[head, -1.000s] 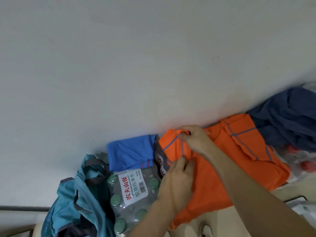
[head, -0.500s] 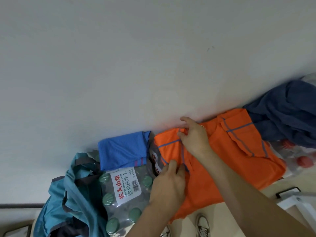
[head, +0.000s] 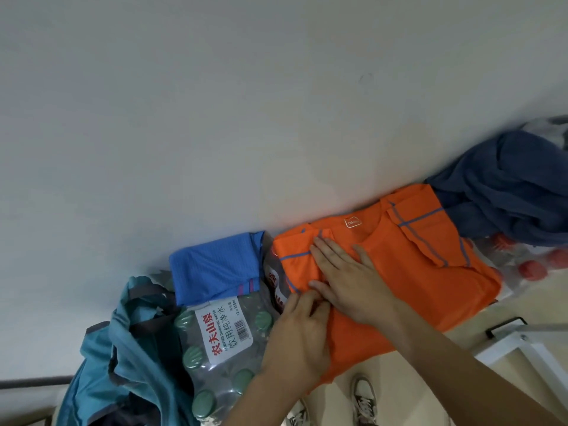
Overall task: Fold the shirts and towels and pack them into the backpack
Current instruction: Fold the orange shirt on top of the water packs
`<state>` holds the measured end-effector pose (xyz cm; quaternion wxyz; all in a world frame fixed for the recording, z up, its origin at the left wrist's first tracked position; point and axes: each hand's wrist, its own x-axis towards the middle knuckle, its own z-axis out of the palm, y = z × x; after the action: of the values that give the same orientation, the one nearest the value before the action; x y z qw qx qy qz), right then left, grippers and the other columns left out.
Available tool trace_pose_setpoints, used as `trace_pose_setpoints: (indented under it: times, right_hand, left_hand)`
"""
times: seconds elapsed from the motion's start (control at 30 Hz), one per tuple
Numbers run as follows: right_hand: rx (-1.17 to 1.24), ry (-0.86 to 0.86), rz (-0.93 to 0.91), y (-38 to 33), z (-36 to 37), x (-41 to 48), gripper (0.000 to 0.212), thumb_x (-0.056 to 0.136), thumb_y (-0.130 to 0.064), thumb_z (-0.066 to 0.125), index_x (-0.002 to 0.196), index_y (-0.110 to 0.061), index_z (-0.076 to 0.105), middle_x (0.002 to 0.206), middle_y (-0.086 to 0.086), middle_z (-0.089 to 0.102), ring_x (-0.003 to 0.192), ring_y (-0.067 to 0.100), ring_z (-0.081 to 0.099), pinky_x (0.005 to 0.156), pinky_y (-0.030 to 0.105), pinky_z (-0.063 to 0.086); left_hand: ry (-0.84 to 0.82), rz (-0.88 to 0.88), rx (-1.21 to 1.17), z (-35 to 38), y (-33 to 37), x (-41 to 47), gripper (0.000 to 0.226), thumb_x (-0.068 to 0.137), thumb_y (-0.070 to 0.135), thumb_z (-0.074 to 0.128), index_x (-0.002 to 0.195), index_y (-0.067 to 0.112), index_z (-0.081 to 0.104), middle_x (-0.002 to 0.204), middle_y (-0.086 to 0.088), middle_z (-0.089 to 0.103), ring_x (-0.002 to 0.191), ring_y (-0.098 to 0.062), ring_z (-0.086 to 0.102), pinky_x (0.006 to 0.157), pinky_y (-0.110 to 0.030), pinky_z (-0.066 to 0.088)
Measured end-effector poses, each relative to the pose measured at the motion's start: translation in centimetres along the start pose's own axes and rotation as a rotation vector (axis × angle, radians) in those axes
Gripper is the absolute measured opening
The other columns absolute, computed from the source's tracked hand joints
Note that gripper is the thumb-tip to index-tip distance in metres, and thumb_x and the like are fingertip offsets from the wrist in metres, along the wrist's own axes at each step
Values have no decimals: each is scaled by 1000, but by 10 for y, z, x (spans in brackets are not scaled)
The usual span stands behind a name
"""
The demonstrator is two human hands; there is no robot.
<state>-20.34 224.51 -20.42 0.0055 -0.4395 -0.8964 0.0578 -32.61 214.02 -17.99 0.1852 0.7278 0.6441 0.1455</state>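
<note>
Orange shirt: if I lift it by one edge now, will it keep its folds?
Probably not: the orange shirt looks thin and floppy, its near edge hanging limp. The folded sleeve likely holds only while the right hand presses it flat and the left hand pinches its edge. Seems light.

Shrink-wrapped water bottle pack (head: 222, 339) (green caps); sneakers (head: 364, 398) below

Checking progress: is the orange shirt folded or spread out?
Partly folded: the orange shirt has one sleeve turned in under the right hand; body lies flat.
</note>
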Motion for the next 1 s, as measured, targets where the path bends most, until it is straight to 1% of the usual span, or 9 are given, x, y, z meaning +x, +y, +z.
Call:
trace_pose_setpoints:
  times: [0.17,0.3,0.4,0.53,0.67,0.73,0.8,0.9,1.0]
  right_hand:
    - [-49,-69,-28,5,0,-1,67,92,-58,23,144,-20,39,152,-4,36,140,14,32,102,63,32]
    - [-111,-98,-24,4,-4,-1,65,93,-55,19,145,-21,38,152,-5,35,142,18,28,102,65,27]
    - [-98,-120,-21,4,-5,-2,72,89,-58,4,150,-27,21,159,-8,16,147,18,8,108,64,12]
    - [14,-18,81,-2,-14,-11,66,86,-61,3,149,-42,10,160,-9,7,148,14,0,110,59,9]
    - [356,386,452,6,-28,-51,56,92,-51,22,146,-36,29,151,-7,36,141,10,29,109,48,27]
    - [720,580,689,19,-34,-89,47,97,-44,38,142,-32,39,140,-5,50,126,10,47,103,34,37]
    - [1162,692,944,37,-35,-131,39,98,-32,50,136,-28,49,136,-4,54,122,9,50,96,25,37]
    - [1511,621,1194,72,-19,-187,30,94,-23,57,123,-22,58,123,0,63,116,14,56,93,34,35]
    - [1667,483,1313,99,5,-221,26,94,-13,54,118,-17,60,116,1,66,115,17,56,98,37,33]
  left_hand:
    - [-56,-39,-14,2,-2,-20,46,69,31,41,103,13,67,112,-3,60,84,-20,57,76,-26,49]
    - [-103,22,32,8,0,-21,48,53,24,76,99,15,67,108,-5,61,83,-19,59,71,-22,53]
    - [-42,13,46,5,4,-23,32,65,23,53,92,15,69,108,-6,64,80,-21,61,71,-23,52]
    - [-31,-16,73,2,2,-33,43,62,24,32,88,21,67,117,-3,62,81,-20,57,73,-25,50]
    - [-17,-5,46,-4,12,-37,58,61,32,32,105,18,68,115,-8,63,86,-26,57,71,-34,55]
    - [37,61,33,-5,22,-37,59,63,26,34,111,19,67,118,-6,60,92,-25,54,75,-34,55]
    - [97,148,-24,-1,30,-36,58,65,18,36,114,19,66,118,-3,59,97,-22,52,84,-30,48]
    - [152,208,-92,17,38,-38,47,66,17,41,104,19,69,106,0,61,90,-20,56,81,-27,43]
    - [36,233,-43,46,57,-42,42,65,20,41,98,23,67,105,4,61,87,-21,59,67,-27,53]
